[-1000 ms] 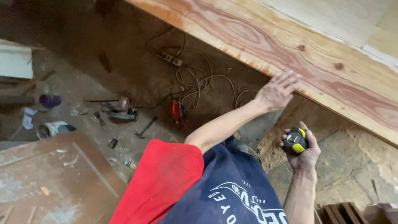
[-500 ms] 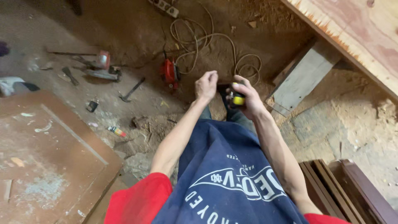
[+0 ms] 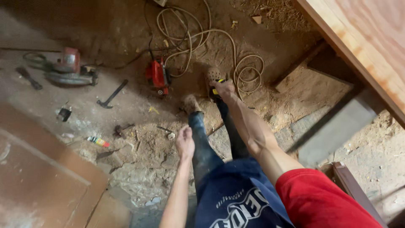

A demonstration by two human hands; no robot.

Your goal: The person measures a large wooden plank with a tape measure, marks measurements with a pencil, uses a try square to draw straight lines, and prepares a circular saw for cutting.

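Floor: dirt, littered with a cream cable [image 3: 202,38].
Right hand [image 3: 223,89]: was closed around a tape measure [image 3: 216,91], judged light, rigid, palm-sized.
Left hand [image 3: 184,142]: was loosely curled, empty.

The right hand [image 3: 222,89] reaches down and forward, gripping a yellow-and-black tape measure [image 3: 216,91] above the dusty floor [image 3: 139,147]. The left hand [image 3: 184,142] hangs loosely curled, holding nothing. Near the floor's far edge lie a coiled cable [image 3: 236,50], a red power tool [image 3: 157,76], a hammer [image 3: 111,94] and a circular saw [image 3: 67,68].
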